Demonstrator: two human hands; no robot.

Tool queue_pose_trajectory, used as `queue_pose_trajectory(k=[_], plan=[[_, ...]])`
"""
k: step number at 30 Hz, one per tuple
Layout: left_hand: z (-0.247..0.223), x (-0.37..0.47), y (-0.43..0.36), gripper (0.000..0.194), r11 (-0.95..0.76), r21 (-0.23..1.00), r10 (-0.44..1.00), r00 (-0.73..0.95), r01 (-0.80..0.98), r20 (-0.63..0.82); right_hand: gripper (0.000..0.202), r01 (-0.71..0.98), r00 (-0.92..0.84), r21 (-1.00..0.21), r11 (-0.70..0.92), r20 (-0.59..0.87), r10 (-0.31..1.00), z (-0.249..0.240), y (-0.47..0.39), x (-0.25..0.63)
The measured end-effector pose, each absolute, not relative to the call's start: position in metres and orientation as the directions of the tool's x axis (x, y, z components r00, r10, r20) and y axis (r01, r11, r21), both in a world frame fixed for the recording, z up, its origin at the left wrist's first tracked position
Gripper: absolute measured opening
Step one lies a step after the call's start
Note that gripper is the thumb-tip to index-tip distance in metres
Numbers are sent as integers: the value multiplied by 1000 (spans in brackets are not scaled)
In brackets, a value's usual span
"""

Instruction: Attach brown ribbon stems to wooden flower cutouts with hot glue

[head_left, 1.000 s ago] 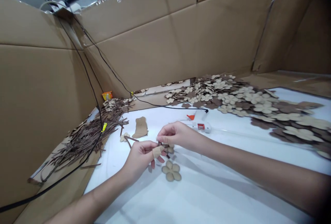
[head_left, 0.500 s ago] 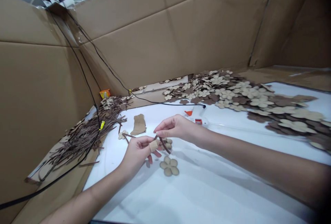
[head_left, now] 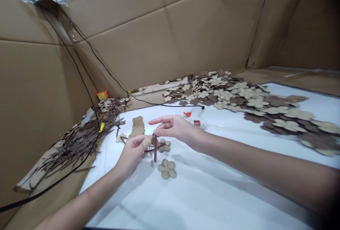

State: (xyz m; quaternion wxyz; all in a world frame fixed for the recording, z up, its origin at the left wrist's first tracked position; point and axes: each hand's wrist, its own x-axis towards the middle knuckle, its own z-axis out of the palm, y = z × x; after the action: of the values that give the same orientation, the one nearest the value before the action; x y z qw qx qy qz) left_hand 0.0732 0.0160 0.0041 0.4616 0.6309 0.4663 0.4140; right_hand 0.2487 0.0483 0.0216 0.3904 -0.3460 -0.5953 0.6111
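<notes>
My left hand [head_left: 134, 150], with a beige wrap around a digit, pinches a narrow dark brown strip [head_left: 155, 152] whose end hangs downward. My right hand [head_left: 174, 128] is just above the strip's top. Its index finger is stretched out apart from the thumb, and the fingertips are at or very near the strip. Partly behind the strip lies a tan five-petal flower piece [head_left: 165, 146]. Another flower piece [head_left: 167, 168] lies flat below the hands. A small pale flower with brown strips [head_left: 120, 138] rests beyond my left hand.
A torn cardboard piece [head_left: 137, 126] lies behind the hands. A glue gun [head_left: 199, 123] with an orange-red part is beyond my right wrist. Heaped flower pieces [head_left: 255, 101] spread at right. Brown strips [head_left: 77, 148] pile at left, crossed by a black cable [head_left: 91, 154]. Cardboard walls [head_left: 164, 42] enclose the table.
My right hand's index finger has lifted away from its thumb, where it was pinching the strip. The strip has swung from slanting to hanging straight down. The view has shifted slightly right.
</notes>
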Motion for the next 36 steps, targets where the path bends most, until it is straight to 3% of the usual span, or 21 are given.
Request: queue_pose_trajectory(k=[13, 27, 31, 36], plan=[[4, 76, 14, 27, -46, 995, 977, 212, 93, 26, 28, -36, -396, -999, 10, 24, 918, 22, 43, 243], [3, 73, 16, 23, -120, 991, 979, 172, 66, 108, 21, -79, -290, -992, 96, 114, 950, 20, 50, 246], [2, 73, 15, 23, -91, 995, 981, 175, 51, 80, 24, 76, -412, -972, 221, 171, 895, 21, 56, 251], [0, 74, 13, 24, -78, 994, 978, 201, 71, 63, 23, 203, -552, -941, 270, 117, 825, 21, 55, 252]])
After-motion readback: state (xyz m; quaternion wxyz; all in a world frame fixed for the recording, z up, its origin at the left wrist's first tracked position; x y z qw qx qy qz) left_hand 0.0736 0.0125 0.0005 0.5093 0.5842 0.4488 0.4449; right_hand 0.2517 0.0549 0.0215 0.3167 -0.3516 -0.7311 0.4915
